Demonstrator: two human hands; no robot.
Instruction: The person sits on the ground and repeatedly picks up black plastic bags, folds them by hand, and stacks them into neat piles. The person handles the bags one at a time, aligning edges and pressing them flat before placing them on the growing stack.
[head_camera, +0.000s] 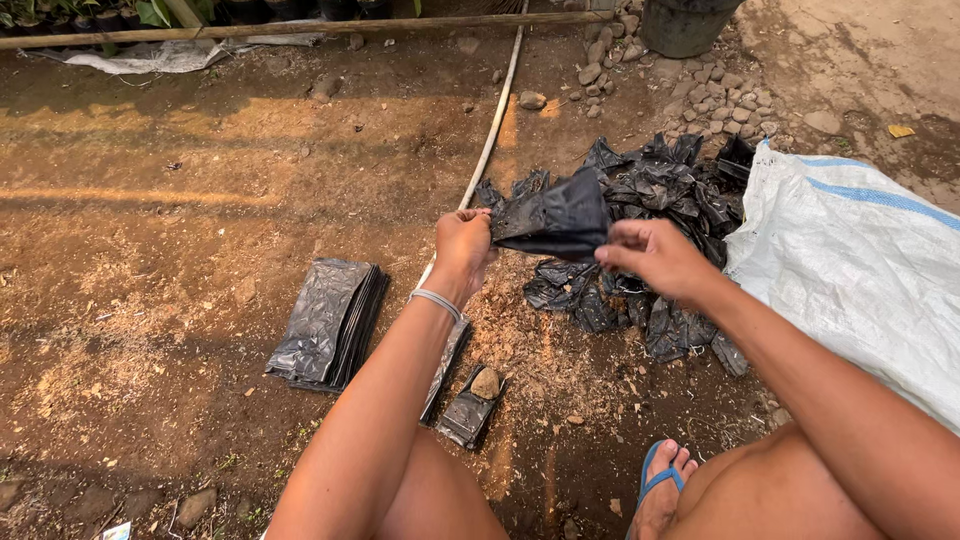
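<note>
Both arms stretched forward over knees. Left hand and right hand each pinch black bag, left hand on bag's left edge, right hand under bag's right corner.

Single head camera looking steeply down and forward from seated person's eye level, sitting close above left hand and right hand, taking in dirt ground ahead.

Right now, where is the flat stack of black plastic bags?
In the head view, the flat stack of black bags lies on the dirt ground at left, just left of the person's left forearm, apart from the crumpled bag pile.
</note>
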